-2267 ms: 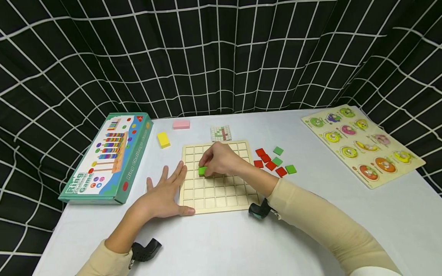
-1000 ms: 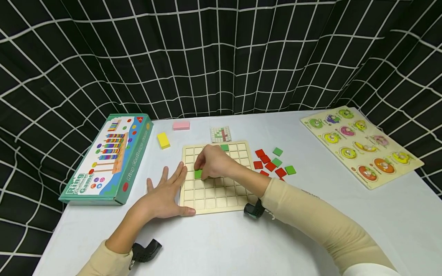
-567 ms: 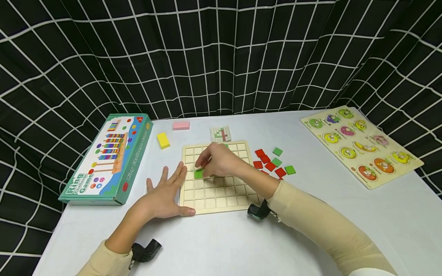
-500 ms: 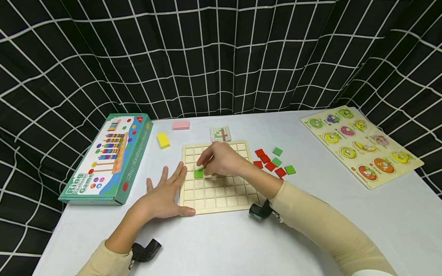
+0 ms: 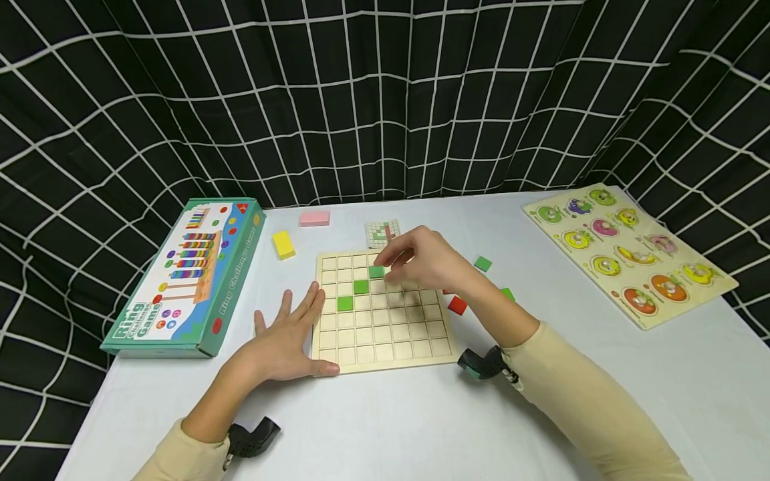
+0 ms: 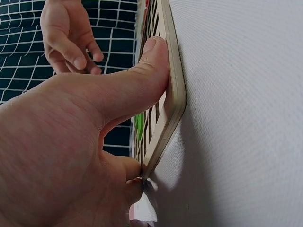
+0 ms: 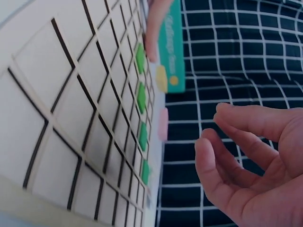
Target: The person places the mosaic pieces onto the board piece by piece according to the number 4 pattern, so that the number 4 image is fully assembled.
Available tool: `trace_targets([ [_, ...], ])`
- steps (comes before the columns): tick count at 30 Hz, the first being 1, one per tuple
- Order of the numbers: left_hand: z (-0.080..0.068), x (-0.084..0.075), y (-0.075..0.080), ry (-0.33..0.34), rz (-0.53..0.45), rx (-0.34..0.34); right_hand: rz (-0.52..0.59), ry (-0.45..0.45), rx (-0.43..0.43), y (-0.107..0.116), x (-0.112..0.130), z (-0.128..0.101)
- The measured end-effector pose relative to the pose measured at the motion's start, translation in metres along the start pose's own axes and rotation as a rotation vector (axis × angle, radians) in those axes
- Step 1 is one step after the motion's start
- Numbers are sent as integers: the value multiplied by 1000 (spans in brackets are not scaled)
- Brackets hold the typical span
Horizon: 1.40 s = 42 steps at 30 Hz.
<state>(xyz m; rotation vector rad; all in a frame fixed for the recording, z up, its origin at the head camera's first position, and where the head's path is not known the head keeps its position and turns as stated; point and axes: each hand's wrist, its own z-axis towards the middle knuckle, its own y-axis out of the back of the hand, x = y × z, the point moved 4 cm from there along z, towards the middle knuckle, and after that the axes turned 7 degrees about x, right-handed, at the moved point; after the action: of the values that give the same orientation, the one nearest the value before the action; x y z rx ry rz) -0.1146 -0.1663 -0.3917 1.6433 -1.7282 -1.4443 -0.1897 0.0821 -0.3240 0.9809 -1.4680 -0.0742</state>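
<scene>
The wooden grid board (image 5: 385,314) serves as the landmark. Left of it lies the teal game box (image 5: 183,277), its lid reading "Ring Challenge Game". Behind the board's left corner sit a yellow block (image 5: 283,244) and a pink block (image 5: 315,218).

The left hand (image 5: 283,344) lies flat with fingers spread on the table, thumb pressed along the board's near-left edge; the left wrist view shows that thumb (image 6: 151,71) braced against the rim. That steadying is worth having, since a tile pushed into a cell could slide the board.

On the board, green tiles (image 5: 360,286) run in a diagonal from left-centre toward the far edge; four show in the right wrist view (image 7: 141,97), though the hand hides one from the head camera.

The right hand (image 5: 430,264) hovers over the board's far right part, fingers loosely curled and holding nothing, as the right wrist view (image 7: 246,161) confirms. To fetch a tile well, it should lift clear of the set tiles.

Behind the board lies a small pattern card (image 5: 382,232), probably the guide; its print is unreadable. Right of the board lie loose red and green tiles (image 5: 457,305), and further right a fruit peg puzzle (image 5: 628,250).
</scene>
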Motion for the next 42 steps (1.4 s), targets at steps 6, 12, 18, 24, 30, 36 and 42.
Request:
trace_targets([
  [6,0,0,-1,-7,-2,-5,-4,-13,-61,16,-9,-12],
  [12,0,0,-1,-6,-12,-4,-10,-42,-109,33,-19,-21],
  [18,1,0,-1,-9,-4,-12,5,-74,-135,48,-36,-27],
  [24,1,0,-1,-4,-3,-8,10,-88,-127,63,-55,-32],
  [30,0,0,0,-4,-5,-3,-4,-73,-108,75,-70,-35],
  [36,0,0,0,2,-7,5,-29,-83,-67,82,-86,-36],
  [42,1,0,0,2,-1,1,-59,-75,-57,90,-101,-38],
])
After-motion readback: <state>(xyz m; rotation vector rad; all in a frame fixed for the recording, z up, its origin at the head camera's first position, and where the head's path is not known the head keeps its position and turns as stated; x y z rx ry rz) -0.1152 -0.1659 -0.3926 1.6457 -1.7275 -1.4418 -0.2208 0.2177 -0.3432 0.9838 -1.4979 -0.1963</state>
